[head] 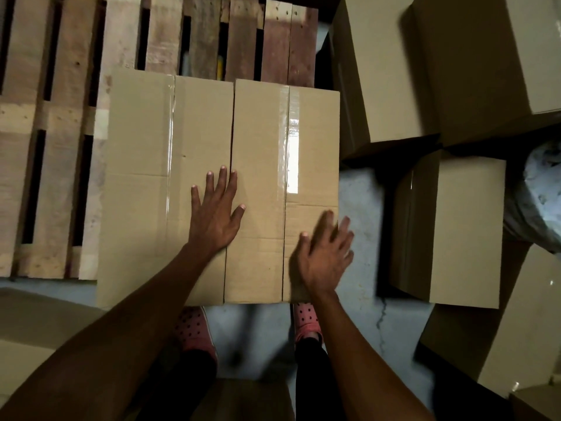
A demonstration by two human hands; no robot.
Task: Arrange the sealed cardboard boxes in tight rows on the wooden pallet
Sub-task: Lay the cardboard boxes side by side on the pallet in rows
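Two sealed cardboard boxes stand side by side on the near right corner of the wooden pallet [57, 165], their long sides touching. The left box [145, 177] and the right box [261, 141] each carry a strip of clear tape along the top seam. My left hand [217, 211] lies flat, fingers spread, on the left box's top by the joint between the two. My right hand [323, 256] is blurred, fingers apart, at the right box's near right corner, holding nothing.
More cardboard boxes stand on the grey floor to the right: two large ones [388, 71] [485, 62] at the back, one [452, 226] in the middle, another [522, 323] nearer. A pale plastic bag [540, 192] lies at the right edge. My pink shoes [194, 329] are just below the boxes.
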